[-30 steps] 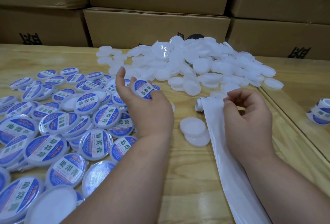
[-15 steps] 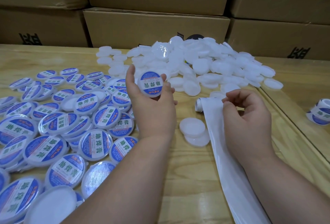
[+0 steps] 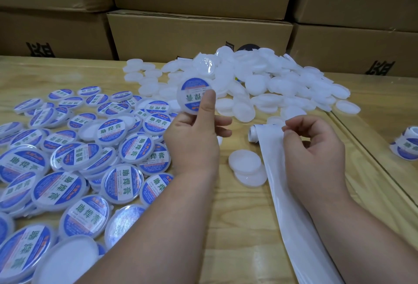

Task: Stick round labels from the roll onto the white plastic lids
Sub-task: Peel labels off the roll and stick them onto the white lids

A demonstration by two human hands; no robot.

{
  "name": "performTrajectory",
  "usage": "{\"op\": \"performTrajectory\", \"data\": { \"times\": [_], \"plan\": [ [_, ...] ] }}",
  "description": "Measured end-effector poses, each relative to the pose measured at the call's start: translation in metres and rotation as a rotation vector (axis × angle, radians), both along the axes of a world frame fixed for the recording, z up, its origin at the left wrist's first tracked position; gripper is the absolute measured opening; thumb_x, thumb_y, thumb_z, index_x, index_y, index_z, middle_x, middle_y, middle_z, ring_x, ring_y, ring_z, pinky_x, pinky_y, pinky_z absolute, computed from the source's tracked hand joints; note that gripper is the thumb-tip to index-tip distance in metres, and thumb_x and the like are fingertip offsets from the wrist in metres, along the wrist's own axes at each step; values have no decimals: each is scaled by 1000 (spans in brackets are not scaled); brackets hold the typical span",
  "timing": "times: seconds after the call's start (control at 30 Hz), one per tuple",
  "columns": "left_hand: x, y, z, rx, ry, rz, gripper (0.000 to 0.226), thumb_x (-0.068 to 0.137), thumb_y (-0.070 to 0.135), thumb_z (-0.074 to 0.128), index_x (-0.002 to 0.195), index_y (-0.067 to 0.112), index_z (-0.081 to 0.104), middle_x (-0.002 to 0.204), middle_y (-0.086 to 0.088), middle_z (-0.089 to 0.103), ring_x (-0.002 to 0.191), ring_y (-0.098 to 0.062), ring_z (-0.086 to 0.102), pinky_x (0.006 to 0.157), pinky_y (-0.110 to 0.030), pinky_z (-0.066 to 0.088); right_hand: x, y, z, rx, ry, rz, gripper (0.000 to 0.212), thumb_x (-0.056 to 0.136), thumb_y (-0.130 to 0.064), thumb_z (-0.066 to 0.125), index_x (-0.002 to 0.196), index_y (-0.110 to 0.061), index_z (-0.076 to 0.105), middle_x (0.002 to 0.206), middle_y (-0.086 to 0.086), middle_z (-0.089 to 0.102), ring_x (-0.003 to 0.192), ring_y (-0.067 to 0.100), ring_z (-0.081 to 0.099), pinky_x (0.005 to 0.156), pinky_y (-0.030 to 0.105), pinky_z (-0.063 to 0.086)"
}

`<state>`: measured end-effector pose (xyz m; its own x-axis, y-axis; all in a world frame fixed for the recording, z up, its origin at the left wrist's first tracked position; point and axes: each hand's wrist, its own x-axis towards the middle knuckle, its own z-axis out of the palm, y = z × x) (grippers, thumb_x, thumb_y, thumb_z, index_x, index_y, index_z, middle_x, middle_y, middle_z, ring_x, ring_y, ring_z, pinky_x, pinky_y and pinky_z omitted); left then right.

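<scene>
Wooden table (image 3: 237,227); left hand (image 3: 194,138) grips labelled lid (image 3: 194,95); right hand (image 3: 316,150) fingers curled, empty.

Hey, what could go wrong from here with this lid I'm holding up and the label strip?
1. The left hand holds the labelled lid raised above the table with the thumb pressed on the label; it could slip and fall among the unlabelled lids.
2. The backing strip trails off the near table edge, so pulling with the right hand might drag it.
</scene>
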<state>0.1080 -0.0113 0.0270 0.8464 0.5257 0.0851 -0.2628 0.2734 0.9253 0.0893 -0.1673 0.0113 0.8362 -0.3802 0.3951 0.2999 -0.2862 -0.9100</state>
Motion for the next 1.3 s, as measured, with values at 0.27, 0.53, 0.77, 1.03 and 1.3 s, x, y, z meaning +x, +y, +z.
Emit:
{"op": "performTrajectory", "data": {
  "times": [0.27,0.53,0.77,1.03,1.3],
  "plan": [
    [5,4,1,-114,-41,66,22,97,21,68,116,18,59,92,21,77,92,-3,74,91,-35,58,0,-2,0,-53,97,-20,15,90,-17,61,91,-32,64,93,-24,67,62,-4,55,54,6,41],
    [8,7,1,-141,-11,97,68,103,25,58,159,19,20,100,29,74,96,-2,73,72,-16,57,3,-3,1,-193,260,-87,11,88,-24,60,95,-32,59,102,-8,64,92,17,61,67,27,42],
    [-7,-6,5,528,-146,22,27,98,15,58,110,38,61,101,15,68,84,-2,62,74,-20,49,-2,1,7,-526,472,-158,60,65,-82,45,98,-34,55,106,-6,56,116,22,51,101,47,45],
    [-28,-29,13,1308,377,-378,37,88,43,48,122,28,45,119,-2,50,116,-28,45,79,-38,33,1,-2,7,-504,488,-160,31,80,-59,60,90,-30,61,106,-2,55,118,25,48,103,49,43],
    [-23,-27,12,1367,489,-518,61,85,46,64,139,31,39,133,-3,47,125,-29,45,83,-35,37,8,-5,4,-373,413,-172,23,82,-45,62,81,-22,59,86,-5,62,88,23,60,83,46,51]
  ]
}}
